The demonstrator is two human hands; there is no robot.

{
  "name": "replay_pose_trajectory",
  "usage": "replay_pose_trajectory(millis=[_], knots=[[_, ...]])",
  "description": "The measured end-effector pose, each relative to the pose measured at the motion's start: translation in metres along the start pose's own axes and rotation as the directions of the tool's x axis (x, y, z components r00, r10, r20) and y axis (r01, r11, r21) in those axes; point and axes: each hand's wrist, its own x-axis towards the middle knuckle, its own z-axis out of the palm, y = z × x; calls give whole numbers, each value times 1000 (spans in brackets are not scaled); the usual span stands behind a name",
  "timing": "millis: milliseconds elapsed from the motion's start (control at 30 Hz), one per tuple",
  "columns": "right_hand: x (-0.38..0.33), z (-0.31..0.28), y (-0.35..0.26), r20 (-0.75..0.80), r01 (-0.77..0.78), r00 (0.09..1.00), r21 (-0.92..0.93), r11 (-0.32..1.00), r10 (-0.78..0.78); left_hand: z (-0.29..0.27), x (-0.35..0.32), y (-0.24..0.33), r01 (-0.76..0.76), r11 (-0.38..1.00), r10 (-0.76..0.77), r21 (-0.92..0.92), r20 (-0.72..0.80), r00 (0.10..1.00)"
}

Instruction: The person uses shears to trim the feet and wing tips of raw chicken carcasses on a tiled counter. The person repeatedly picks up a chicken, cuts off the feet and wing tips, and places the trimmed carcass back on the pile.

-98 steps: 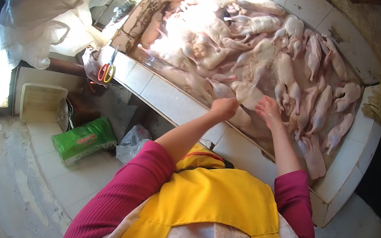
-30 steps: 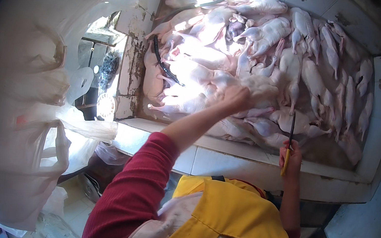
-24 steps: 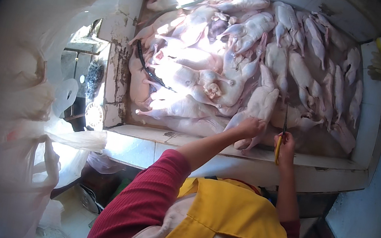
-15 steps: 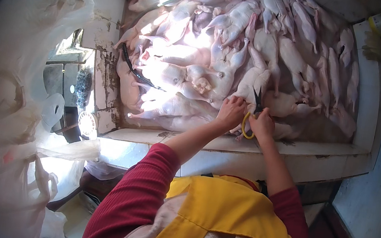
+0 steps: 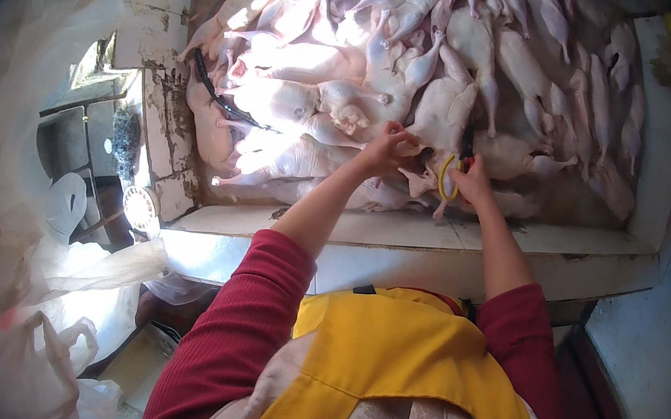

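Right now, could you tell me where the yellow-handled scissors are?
In the head view, the yellow-handled scissors are in the right hand, just right of the left hand, over the plucked birds near the trough's front rim.

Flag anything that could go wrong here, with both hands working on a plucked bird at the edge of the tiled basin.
1. The right hand works yellow-handled scissors right beside the left hand, which grips the same bird; a slip could nick the fingers.
2. The birds look wet and lie heaped, so the held one may slide out of the grip.
3. The work sits at the basin's front rim; a piece could fall over it.
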Motion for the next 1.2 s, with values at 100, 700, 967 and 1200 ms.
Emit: replay_pose_trajectory(millis=[100,700,967,1200], knots=[[1,-4,3,10,23,1000,43,999,-24,1,-3,0,-90,981,84,169,41,996],[-28,-16,-12,-132,-8,991,8,1000,9,48,22,129,199,709,-326,676,64,943],[-79,-99,-46,-254,276,924,-77,958,-287,-6,-3,183,-87,887,12,454,166,986],[-108,-133,-133,180,335,940,-326,884,-289,-17,-13,325,-184,899,136,397,146,980]])
